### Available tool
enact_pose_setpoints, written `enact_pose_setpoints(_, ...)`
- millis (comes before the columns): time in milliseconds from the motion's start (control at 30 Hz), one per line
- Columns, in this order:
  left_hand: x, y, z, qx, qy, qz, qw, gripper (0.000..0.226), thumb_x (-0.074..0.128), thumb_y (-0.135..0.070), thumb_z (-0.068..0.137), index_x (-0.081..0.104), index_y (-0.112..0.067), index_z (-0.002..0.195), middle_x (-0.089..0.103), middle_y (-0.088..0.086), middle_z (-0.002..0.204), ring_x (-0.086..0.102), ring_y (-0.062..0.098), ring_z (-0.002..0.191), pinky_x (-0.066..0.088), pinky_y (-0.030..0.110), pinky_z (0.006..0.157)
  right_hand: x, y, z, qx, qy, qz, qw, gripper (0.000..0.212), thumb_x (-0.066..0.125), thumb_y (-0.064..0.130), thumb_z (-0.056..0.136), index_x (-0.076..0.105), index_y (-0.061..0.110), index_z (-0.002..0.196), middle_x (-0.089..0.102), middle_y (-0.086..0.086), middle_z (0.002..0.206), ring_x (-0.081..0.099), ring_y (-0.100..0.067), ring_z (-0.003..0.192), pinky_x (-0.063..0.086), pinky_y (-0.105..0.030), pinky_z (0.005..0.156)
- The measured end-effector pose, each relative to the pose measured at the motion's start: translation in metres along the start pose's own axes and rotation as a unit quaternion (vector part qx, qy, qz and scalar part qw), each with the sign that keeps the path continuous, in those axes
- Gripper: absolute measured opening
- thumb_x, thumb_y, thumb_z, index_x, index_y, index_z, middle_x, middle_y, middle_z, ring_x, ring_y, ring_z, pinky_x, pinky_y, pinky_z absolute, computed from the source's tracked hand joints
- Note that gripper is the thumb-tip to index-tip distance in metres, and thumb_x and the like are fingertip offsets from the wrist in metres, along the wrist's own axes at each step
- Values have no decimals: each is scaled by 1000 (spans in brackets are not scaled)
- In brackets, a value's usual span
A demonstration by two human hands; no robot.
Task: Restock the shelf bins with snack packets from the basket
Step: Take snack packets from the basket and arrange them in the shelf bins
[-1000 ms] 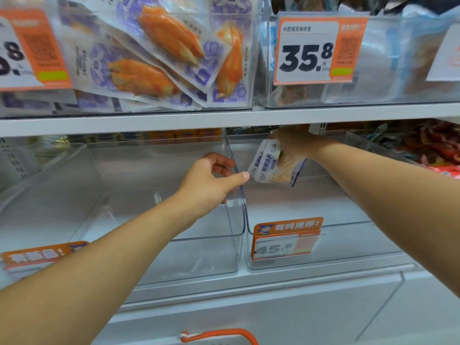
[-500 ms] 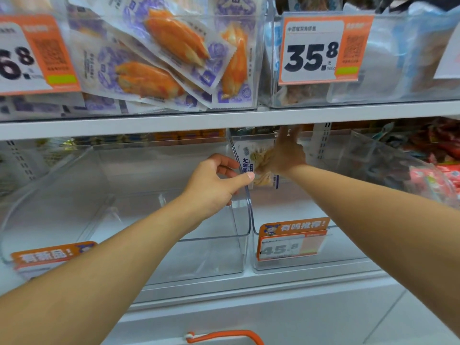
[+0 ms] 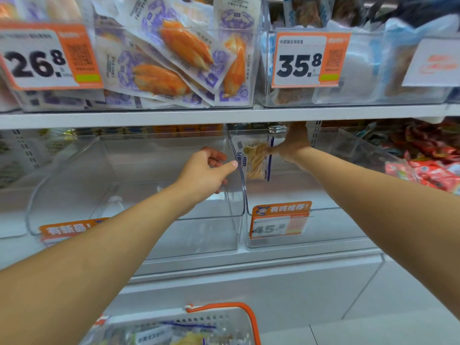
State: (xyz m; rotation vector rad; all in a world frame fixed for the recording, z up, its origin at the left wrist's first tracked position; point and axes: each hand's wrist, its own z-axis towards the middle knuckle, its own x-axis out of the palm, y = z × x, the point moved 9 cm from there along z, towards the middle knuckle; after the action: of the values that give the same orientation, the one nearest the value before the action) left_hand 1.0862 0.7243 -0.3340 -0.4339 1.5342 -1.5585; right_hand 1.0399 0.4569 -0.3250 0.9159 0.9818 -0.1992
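Your left hand [image 3: 204, 170] grips the side wall of the clear left bin [image 3: 139, 195] on the lower shelf, thumb hooked over its rim. Your right hand [image 3: 293, 145] reaches deep into the right bin [image 3: 311, 227], tagged 45.8, pinching a snack packet [image 3: 255, 160] upright against that bin's left wall. The basket [image 3: 224, 317] sits below the shelf's front edge.

Bright, even overhead store lighting; shadows are faint and soft under the upper shelf [image 3: 224, 115]. Pale glare veils the clear bins [image 3: 174, 220]. Wide-angle distortion bows the frame edges. The price tags [image 3: 306, 61] and basket [image 3: 224, 319] look slightly blurred.
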Motion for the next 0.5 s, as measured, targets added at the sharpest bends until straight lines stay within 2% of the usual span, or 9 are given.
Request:
enact_pose_setpoints(67,-9,-4,-10,6,-17,-8,1000,24,68,-29,92,58,-14,107,61,8,100,64,16,69,46,18,45,-19,8,-25,-16,-9,-2,1000,95,88,43,70,40,5,143,46,-14,145,40,-32,138,40,-39,110)
enact_pose_setpoints(100,-16,-8,-18,26,-37,-5,999,18,69,-27,91,59,-16,102,62,7,94,62,16,66,47,19,47,-31,15,-45,-39,-23,-8,999,70,86,40,74,55,6,127,58,-12,127,53,-30,125,46,-34,98)
enact_pose_setpoints(167,-35,-16,-48,104,-80,29,991,9,70,-25,89,61,-22,88,61,0,77,57,14,60,50,26,56,-55,36,-103,-104,-76,-31,991,27,79,35,81,66,12,89,63,-3,84,65,-23,90,48,-29,73)
enact_pose_setpoints(233,-48,-8,-99,192,-83,87,974,8,67,-24,89,62,-22,83,58,-3,65,51,9,55,45,26,58,-64,72,-175,-212,-117,-36,969,29,71,37,84,63,14,69,56,4,62,59,-17,66,44,-29,62)
enact_pose_setpoints(267,-49,3,-127,224,-57,133,964,8,66,-26,89,62,-21,84,58,-4,62,50,8,53,44,26,56,-54,92,-213,-274,-96,-26,957,35,68,41,86,60,13,66,53,6,57,54,-14,59,41,-30,59)
enact_pose_setpoints(300,-46,22,-149,238,-8,189,953,9,65,-30,90,62,-21,87,58,-5,62,52,8,54,44,26,56,-35,113,-252,-337,-37,-29,940,37,66,43,88,59,14,65,50,8,55,49,-11,54,38,-30,57)
enact_pose_setpoints(367,-39,78,-189,191,148,322,915,17,63,-41,91,60,-27,100,61,-9,72,54,6,61,44,30,61,51,125,-321,-394,209,-73,892,32,66,45,90,62,19,72,50,11,59,47,-6,55,33,-25,57)
enact_pose_setpoints(433,-46,146,-229,84,309,455,831,37,61,-49,91,54,-29,120,63,-10,97,52,5,75,43,31,69,147,90,-381,-334,428,-205,814,46,66,56,87,67,13,100,64,4,85,58,-12,76,44,-28,70)
enact_pose_setpoints(500,-76,196,-267,-17,395,506,767,52,62,-48,90,45,-27,135,59,-3,118,53,12,92,46,31,80,217,42,-420,-241,525,-287,765,80,70,63,80,52,6,133,61,-11,125,59,-27,109,50,-38,92)
